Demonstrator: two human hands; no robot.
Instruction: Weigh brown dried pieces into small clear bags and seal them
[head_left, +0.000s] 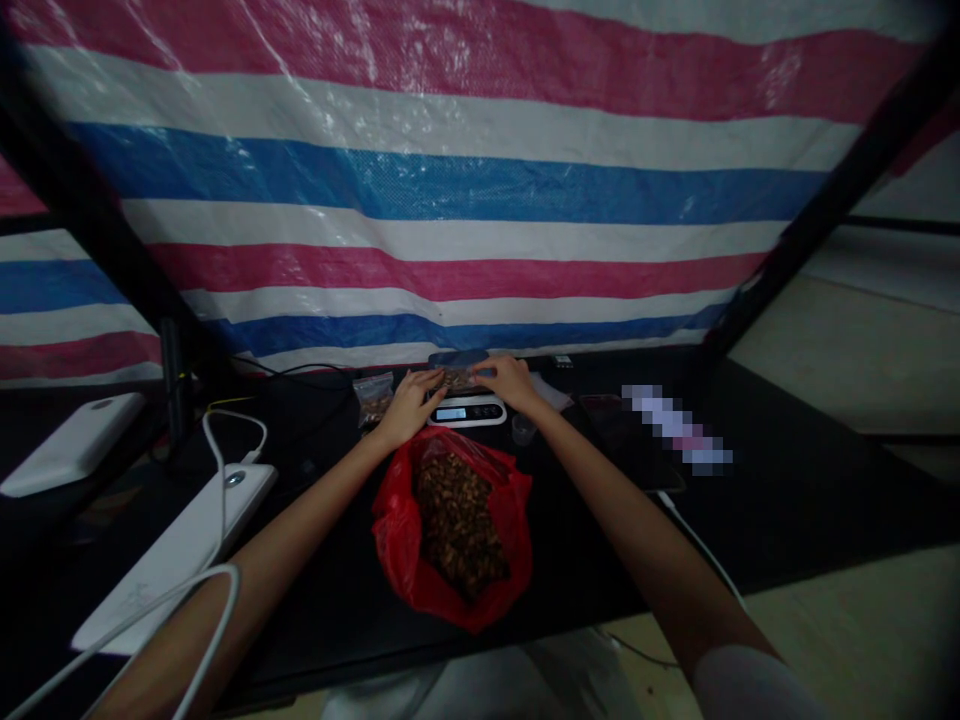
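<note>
A digital scale point(466, 411) with a lit display stands near the back of the black table. On its platform lies a clear plastic bag point(457, 379) with small brown pieces inside. My left hand point(409, 405) is at the bag's left edge, fingers stretched out and thumb apart from them. At the right edge, my right hand point(508, 380) pinches the bag between thumb and fingers. Nearer to me, between my forearms, an open red plastic bag point(401, 545) holds a heap of small brown pieces point(459, 515), too dim to name.
Left of the scale sits another filled zip bag point(373, 398); right of it, a small clear cup point(523, 430). A white power bank point(180, 560) with a looping cable point(223, 500) lies left, a dark tablet-like device point(630, 445) right. Striped sheeting point(465, 230) hangs behind.
</note>
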